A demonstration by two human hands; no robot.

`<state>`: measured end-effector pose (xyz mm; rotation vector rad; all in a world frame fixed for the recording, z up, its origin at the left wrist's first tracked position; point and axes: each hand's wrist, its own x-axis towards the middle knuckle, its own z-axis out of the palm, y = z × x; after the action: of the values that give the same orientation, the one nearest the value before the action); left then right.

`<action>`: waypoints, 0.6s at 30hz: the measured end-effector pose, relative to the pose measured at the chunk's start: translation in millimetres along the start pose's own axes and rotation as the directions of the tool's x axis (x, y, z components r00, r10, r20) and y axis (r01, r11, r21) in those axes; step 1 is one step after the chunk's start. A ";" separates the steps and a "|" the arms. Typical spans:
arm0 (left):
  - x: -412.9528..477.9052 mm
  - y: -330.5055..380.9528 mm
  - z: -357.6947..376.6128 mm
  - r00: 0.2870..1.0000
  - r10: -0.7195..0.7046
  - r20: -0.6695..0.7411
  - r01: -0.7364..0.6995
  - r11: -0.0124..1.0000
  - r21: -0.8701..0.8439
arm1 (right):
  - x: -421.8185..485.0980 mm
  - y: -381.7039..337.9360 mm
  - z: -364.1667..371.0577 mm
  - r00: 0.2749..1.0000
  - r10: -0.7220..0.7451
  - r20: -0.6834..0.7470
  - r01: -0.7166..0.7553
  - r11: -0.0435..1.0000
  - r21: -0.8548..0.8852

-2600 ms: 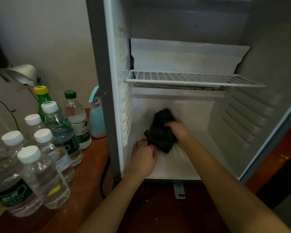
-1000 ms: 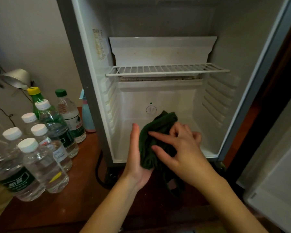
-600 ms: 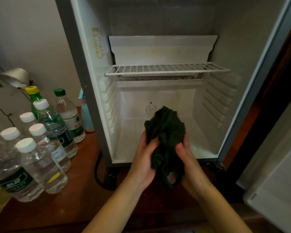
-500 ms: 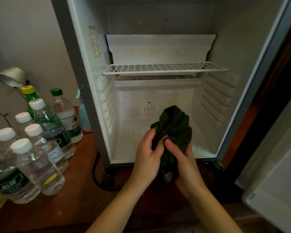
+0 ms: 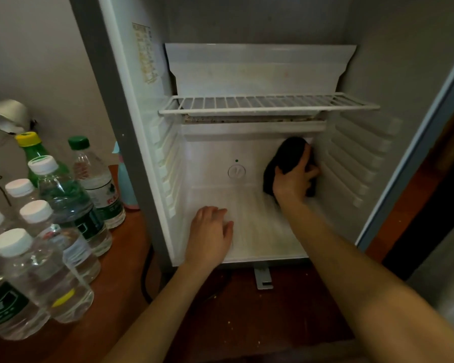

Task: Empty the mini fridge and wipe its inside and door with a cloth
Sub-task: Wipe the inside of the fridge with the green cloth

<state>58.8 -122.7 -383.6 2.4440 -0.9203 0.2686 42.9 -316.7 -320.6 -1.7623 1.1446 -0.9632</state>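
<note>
The mini fridge (image 5: 131, 142) stands open with nothing on its wire shelf (image 5: 268, 103) or white floor. My right hand (image 5: 295, 179) presses a dark green cloth (image 5: 288, 155) against the back wall, in the lower right corner beside the ribbed right side wall. My left hand (image 5: 210, 235) rests flat, palm down, on the fridge floor near the front left, holding nothing. A round dial (image 5: 236, 171) sits on the back wall between the two hands.
Several water bottles (image 5: 68, 203) with white and green caps stand on the wooden surface (image 5: 121, 258) left of the fridge, with a green bottle (image 5: 33, 150) and a blue spray bottle (image 5: 125, 184) behind. The fridge door edge (image 5: 414, 142) angles down the right side.
Both hands held the cloth in front of the fridge; now my right hand alone has carried it to the back right corner, and my left hand has dropped onto the fridge floor.
</note>
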 end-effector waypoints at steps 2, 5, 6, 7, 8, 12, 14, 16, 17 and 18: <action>-0.6 0.5 5.7 1.000 -0.001 -0.032 0.001 1.000 -0.004 | 0.1 10.5 17.1 0.992 -0.127 0.002 0.125 0.977 -0.172; -0.2 1.7 10.3 0.999 0.002 -0.036 -0.002 1.000 -0.001 | -3.5 29.9 29.3 0.870 -0.435 0.233 0.494 0.766 -0.411; -0.5 1.1 10.9 0.999 0.001 -0.033 -0.001 1.000 -0.002 | -1.1 32.5 29.7 0.804 -0.503 0.316 0.594 0.671 -0.443; -0.9 -0.4 11.1 1.000 -0.002 -0.031 0.002 1.000 -0.001 | 3.6 33.7 28.3 0.754 -0.544 0.368 0.657 0.612 -0.441; -1.0 -2.3 11.3 1.000 0.002 -0.028 -0.002 1.000 -0.002 | 7.7 35.0 26.1 0.731 -0.562 0.387 0.683 0.594 -0.426; -2.4 -4.9 11.5 0.999 0.020 -0.044 -0.022 0.999 -0.041 | 8.0 38.4 31.2 0.929 -0.362 0.069 0.369 0.910 -0.187; -0.8 -3.0 13.8 0.997 0.010 -0.073 -0.014 0.998 -0.053 | -0.6 17.8 42.5 0.995 -0.091 -0.042 0.095 0.991 0.097; -1.3 -2.3 15.4 0.996 0.000 -0.089 -0.006 0.998 -0.066 | -16.8 -3.4 55.9 0.998 -0.043 -0.041 0.049 0.982 0.183; -2.3 -2.1 14.7 0.995 -0.001 -0.099 -0.006 0.997 -0.076 | -27.0 -10.5 62.3 0.990 -0.135 -0.032 0.138 0.980 0.145; -2.9 -1.6 13.4 0.994 0.003 -0.112 -0.013 0.996 -0.089 | -36.8 -15.0 68.1 0.963 -0.270 -0.004 0.270 0.961 0.065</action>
<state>57.7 -127.1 -396.6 2.3192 -0.8742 0.3563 97.9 -263.4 -339.2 -1.8984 0.8722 -1.1431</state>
